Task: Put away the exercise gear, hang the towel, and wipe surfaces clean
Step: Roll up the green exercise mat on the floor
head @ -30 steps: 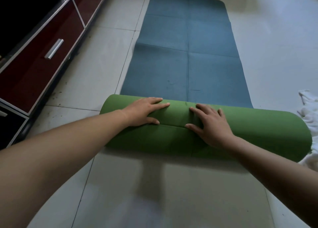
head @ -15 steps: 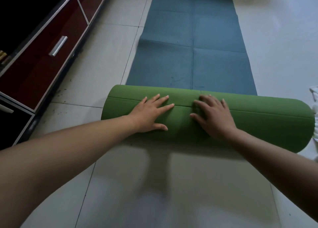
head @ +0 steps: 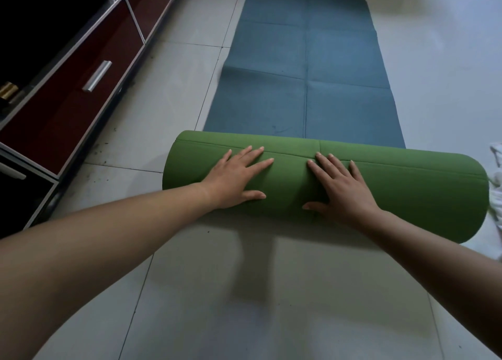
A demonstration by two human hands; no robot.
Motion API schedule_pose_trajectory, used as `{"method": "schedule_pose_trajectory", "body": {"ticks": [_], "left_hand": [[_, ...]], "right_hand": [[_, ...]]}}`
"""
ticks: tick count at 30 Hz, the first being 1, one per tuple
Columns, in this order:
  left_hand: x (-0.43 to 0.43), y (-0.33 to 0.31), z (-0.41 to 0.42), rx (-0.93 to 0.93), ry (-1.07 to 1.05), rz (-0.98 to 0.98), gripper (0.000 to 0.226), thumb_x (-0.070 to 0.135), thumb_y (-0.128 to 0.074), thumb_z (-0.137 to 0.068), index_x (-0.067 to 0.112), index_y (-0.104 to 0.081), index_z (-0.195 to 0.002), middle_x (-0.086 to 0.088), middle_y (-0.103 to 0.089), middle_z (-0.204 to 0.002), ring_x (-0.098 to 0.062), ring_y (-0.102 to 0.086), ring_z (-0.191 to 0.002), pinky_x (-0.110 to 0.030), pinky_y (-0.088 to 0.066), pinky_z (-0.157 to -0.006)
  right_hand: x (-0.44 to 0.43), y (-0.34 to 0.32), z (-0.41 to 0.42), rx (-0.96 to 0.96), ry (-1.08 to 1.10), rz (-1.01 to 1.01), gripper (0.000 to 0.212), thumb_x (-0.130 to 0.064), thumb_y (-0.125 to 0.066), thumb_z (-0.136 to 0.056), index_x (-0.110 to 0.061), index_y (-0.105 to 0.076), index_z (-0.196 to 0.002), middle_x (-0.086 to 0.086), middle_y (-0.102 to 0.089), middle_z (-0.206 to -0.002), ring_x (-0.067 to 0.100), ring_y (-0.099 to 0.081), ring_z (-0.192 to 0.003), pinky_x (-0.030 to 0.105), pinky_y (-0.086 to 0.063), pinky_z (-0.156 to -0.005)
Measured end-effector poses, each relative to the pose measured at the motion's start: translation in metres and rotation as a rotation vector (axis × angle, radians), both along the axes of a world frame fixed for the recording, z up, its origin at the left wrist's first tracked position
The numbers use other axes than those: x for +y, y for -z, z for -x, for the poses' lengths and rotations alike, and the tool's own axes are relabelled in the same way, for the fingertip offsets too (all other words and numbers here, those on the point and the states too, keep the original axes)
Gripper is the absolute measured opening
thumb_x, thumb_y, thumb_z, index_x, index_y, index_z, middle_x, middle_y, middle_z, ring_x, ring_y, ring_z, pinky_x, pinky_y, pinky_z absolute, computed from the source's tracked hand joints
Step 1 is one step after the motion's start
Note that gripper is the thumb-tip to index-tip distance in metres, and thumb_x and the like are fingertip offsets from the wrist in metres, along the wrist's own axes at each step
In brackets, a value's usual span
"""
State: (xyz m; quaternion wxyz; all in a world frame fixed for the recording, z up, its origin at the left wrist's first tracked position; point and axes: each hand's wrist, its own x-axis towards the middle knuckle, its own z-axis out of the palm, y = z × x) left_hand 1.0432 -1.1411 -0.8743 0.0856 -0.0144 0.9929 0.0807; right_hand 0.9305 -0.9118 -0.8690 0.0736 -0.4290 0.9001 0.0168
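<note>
Now | yoga mat (head: 304, 69): roll (head: 407, 186) advanced, fatter | left hand (head: 233, 177), right hand (head: 342, 188): fingers spread flat, pressing, gripping nothing | remaining: about half unrolled.

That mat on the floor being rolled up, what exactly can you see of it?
The two-sided foam exercise mat lies lengthwise on pale floor tiles, beside a dark red drawer cabinet. Its upper face is dull blue with crease lines forming a grid; its underside is green. The near end is wound into a thick green roll lying crosswise, while the far part lies flat, ending in rounded corners. The left hand and right hand press flat on the roll, fingers spread. A white cloth sits at the roll's right end.
</note>
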Motion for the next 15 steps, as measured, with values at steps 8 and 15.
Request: {"method": "schedule_pose_trajectory", "body": {"ticks": [8, 15], "left_hand": [[-0.012, -0.003, -0.006, -0.022, 0.006, 0.044, 0.081, 0.058, -0.054, -0.084, 0.039, -0.008, -0.148, 0.005, 0.0, -0.159, -0.015, 0.0, -0.146, -0.045, -0.009, -0.118], [-0.016, -0.007, -0.005, -0.034, -0.003, 0.036, 0.076, 0.054, -0.052, -0.087, 0.038, -0.009, -0.148, 0.005, -0.001, -0.159, -0.016, -0.001, -0.146, -0.043, -0.01, -0.117]], "right_hand": [[-0.01, -0.006, -0.01, -0.013, 0.051, -0.032, 0.096, -0.067, -0.051, -0.078, -0.024, -0.004, -0.149, 0.003, 0.004, -0.158, 0.024, 0.005, -0.145, 0.052, -0.002, -0.116], [-0.038, 0.004, -0.025, -0.023, 0.097, -0.071, 0.114, -0.068, -0.062, -0.07, -0.021, 0.007, -0.149, 0.0, 0.013, -0.157, 0.023, 0.012, -0.144, 0.059, 0.003, -0.111]]}}
